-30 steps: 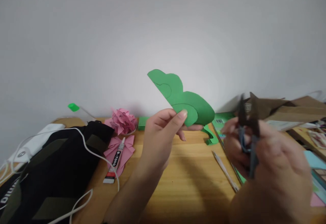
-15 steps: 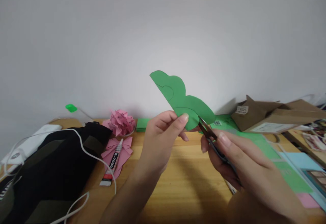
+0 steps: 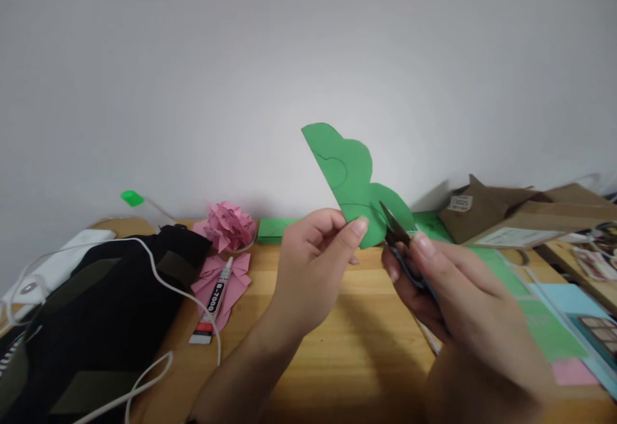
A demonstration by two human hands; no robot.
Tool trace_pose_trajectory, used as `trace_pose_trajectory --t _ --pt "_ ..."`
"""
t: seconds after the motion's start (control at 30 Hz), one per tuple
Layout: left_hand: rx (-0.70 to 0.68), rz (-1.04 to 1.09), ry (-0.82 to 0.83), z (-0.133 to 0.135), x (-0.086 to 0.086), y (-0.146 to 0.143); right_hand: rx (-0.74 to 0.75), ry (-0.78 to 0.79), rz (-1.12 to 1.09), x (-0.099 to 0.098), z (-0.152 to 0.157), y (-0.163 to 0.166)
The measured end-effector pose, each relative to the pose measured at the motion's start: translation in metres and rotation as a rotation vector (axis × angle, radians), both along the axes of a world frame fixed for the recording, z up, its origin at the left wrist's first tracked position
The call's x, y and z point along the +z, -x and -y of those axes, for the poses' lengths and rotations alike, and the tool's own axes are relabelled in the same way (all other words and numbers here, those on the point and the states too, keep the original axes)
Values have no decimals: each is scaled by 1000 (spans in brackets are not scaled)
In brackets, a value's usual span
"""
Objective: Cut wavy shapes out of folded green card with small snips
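My left hand (image 3: 315,263) pinches the lower edge of a green paper cut-out (image 3: 349,176) with rounded lobes and pencil lines, holding it upright above the wooden table (image 3: 347,347). My right hand (image 3: 448,282) is closed on small dark scissors (image 3: 400,244). Their blades meet the cut-out's lower right edge, right beside my left thumb.
A black bag (image 3: 96,308) with a white cable (image 3: 159,276) lies at the left. Near it are a pink paper flower (image 3: 230,225), a pink folded paper and a glue tube (image 3: 212,302). Green and blue paper sheets (image 3: 540,308), a pencil and brown cardboard packaging (image 3: 506,212) fill the right side.
My right hand came in from the right with the scissors and brought the blades onto the cut-out's edge. My left hand raised the cut-out and shifted it slightly right.
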State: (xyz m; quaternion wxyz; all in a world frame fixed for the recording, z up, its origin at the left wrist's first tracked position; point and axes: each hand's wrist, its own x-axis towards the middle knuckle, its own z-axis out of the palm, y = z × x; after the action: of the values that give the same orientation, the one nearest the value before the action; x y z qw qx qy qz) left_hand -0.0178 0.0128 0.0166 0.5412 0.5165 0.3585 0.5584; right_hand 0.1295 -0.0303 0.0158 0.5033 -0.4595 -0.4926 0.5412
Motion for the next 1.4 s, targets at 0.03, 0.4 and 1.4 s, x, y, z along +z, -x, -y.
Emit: trace_pose_trajectory --t 0.03,0.4,1.4 --pt "-1 -9 -3 0 0 0 -1 5 -7 0 -1 0" --pt "-50 -24 -38 -4 -4 2 35 17 -64 7 -6 1" --pt "-64 34 -24 -5 -4 1 5 -36 19 8 -7 4"
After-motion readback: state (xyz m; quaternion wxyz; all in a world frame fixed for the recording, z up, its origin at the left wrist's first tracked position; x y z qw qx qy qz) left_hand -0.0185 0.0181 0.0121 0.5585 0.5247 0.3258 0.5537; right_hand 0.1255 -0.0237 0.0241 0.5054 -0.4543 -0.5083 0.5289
